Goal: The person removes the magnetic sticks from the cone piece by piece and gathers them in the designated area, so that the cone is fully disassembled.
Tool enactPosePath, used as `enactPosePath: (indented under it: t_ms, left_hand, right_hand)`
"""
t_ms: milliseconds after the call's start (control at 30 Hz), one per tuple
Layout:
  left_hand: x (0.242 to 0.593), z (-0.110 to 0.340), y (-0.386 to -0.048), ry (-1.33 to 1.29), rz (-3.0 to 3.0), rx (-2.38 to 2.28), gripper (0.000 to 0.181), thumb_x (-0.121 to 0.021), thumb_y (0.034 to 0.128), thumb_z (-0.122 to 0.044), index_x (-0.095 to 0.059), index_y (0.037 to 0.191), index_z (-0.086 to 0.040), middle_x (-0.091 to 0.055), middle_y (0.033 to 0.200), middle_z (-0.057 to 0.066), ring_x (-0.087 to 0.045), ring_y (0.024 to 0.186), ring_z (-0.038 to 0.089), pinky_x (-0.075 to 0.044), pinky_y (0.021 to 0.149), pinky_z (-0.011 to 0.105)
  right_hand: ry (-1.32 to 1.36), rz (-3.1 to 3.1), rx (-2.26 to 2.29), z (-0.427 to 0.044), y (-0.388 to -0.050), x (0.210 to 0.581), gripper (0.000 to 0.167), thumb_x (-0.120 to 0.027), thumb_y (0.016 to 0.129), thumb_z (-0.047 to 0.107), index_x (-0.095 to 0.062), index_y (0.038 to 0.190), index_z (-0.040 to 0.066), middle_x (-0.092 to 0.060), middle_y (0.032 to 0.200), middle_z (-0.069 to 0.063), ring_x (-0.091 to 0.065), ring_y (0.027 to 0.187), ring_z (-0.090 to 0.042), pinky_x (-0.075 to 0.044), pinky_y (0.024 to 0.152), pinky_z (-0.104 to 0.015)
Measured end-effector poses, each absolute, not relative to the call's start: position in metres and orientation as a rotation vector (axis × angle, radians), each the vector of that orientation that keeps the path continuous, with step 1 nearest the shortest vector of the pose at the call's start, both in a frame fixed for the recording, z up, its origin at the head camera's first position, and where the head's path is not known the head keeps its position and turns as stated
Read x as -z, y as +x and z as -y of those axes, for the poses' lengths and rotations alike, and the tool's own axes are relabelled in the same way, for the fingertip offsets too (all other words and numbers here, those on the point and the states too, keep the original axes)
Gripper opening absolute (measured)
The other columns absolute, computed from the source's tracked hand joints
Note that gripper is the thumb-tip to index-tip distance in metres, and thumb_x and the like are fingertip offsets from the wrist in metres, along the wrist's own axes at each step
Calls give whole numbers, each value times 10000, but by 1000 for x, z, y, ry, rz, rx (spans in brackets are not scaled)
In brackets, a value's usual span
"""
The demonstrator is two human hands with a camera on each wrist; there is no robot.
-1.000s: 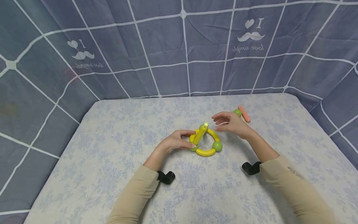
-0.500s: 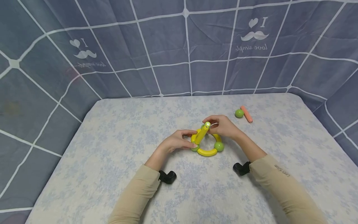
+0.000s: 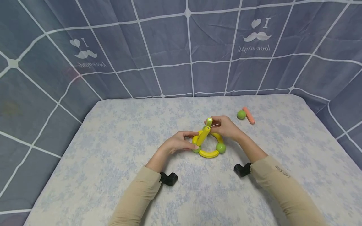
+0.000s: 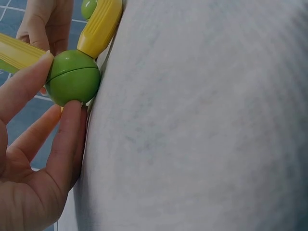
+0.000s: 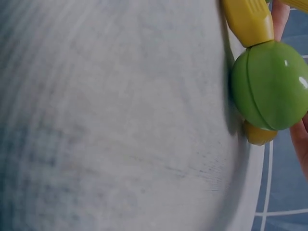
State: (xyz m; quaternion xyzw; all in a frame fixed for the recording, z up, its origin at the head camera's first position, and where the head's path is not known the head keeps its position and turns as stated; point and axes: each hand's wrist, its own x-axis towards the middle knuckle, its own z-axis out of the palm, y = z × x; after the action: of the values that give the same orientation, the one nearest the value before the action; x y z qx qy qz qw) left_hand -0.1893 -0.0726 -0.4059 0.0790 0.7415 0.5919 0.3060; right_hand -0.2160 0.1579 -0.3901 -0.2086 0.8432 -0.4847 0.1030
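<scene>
A ring of curved yellow pieces (image 3: 208, 154) joined by green balls (image 3: 221, 147) lies on the table, with two sticks standing up from it. The left hand (image 3: 181, 141) grips the ring's left side; in the left wrist view its thumb and fingers hold a green ball (image 4: 73, 78) at the foot of a yellow stick. At the ring's far side, the right hand (image 3: 224, 126) holds the farther, yellow-green stick (image 3: 209, 122) upright; its fingertips are partly hidden. The nearer yellow stick (image 3: 203, 136) leans over the ring. In the right wrist view a green ball (image 5: 270, 85) adjoins a yellow piece (image 5: 249, 21).
A loose green ball (image 3: 241, 115) and an orange stick (image 3: 249, 115) lie side by side at the back right of the patterned table (image 3: 135, 125). A blue checked curtain (image 3: 169, 47) hangs behind and at the sides.
The right hand has come left from beside the loose ball to the ring's far side and taken hold there. The farther stick stands more upright. The left hand has kept its grip.
</scene>
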Motion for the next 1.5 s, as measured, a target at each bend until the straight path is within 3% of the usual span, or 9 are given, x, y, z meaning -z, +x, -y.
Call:
enactPosePath:
  t_ms: [400,833,1500]
  left_hand:
    - [407,75,-188,219,-1962,-1555,609,-751,755,-13,-540,1318,-106,-465,1261,117,-583,839,162,-536,745,279]
    - [408,74,-189,197,-1953,-1575,613,-753,753,-6,-542,1319,-116,-461,1273,101,-593,866,167,-537,761,290]
    - [405,73,-187,171,-1950,-1563,611,-756,752,-11,-547,1315,-125,-451,1296,97,-587,910,181,-536,766,298]
  right_hand:
    - [-465,-2468,1582,-155,-224,396,458,-646,848,-13,-495,1278,-56,-600,1085,-210,-588,991,-305,-516,826,-348]
    - [-422,-2571,1490,-148,-231,400,535,-677,787,-74,-426,1256,-15,-613,1019,-209,-620,940,-307,-525,801,-356]
    - [-477,-2443,1581,-156,-233,399,448,-672,820,-34,-458,1213,-33,-604,1026,-222,-624,957,-336,-534,759,-317]
